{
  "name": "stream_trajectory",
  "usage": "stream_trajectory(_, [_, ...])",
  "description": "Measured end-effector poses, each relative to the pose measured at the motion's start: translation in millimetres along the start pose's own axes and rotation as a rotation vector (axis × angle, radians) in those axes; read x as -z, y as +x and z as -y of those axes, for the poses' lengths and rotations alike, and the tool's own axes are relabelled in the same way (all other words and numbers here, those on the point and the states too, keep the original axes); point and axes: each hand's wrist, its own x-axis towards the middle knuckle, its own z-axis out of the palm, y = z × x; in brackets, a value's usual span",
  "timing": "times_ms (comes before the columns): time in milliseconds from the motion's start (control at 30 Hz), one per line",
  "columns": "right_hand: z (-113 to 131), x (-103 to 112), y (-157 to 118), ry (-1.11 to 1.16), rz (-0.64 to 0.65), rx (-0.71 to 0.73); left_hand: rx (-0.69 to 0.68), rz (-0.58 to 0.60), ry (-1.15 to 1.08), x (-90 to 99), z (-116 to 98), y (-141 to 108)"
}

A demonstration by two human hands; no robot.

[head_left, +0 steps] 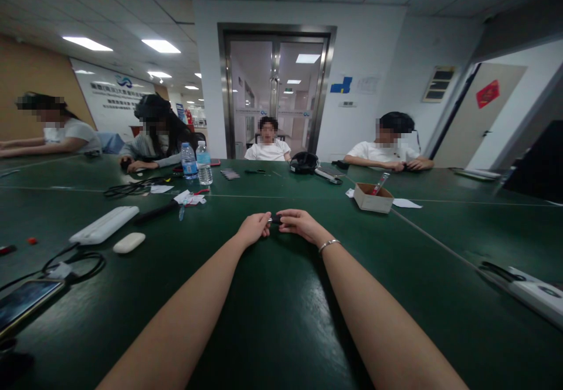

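Note:
Both of my hands meet in front of me, over the green table (272,296). Between them is a small black object with a silvery end (275,220), too small and too covered by fingers to name. My left hand (254,229) pinches its silvery end between thumb and fingers. On the other side, the fingers of my right hand (301,224) are closed on the black part. A silver bracelet (329,246) circles my right wrist.
To the left lie a white power bank (105,224), a white oval case (129,243), a phone (30,302) and cables. Two bottles (204,164) stand farther back. A small box (373,197) sits right of my hands. Several people sit around the table.

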Motion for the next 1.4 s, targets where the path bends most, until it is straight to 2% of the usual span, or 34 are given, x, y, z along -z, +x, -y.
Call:
stream_trajectory(233, [-1.0,0.6,0.4,0.001,0.032,0.016,0.01,-0.025,0.08,0.2,-3.7,-2.6])
stream_trajectory(400, [-4.0,2.1,4.8,0.001,-0.013,-0.009,-0.008,-0.071,0.151,-1.2,-8.7,-7.5])
stream_trajectory(667, [-4.0,0.3,6.6,0.026,-0.084,-0.05,-0.027,-0.057,0.1,-1.3,-8.1,-8.5])
stream_trajectory(1000, [-4.8,-1.2,7.9,0.024,-0.134,-0.042,-0.04,-0.072,-0.084,-0.6,-7.7,-7.5])
stream_trajectory(1400, [-7.6,3.9,7.4,0.066,-0.072,-0.011,-0.098,-0.093,-0.115,-2.3,-5.0,-6.1])
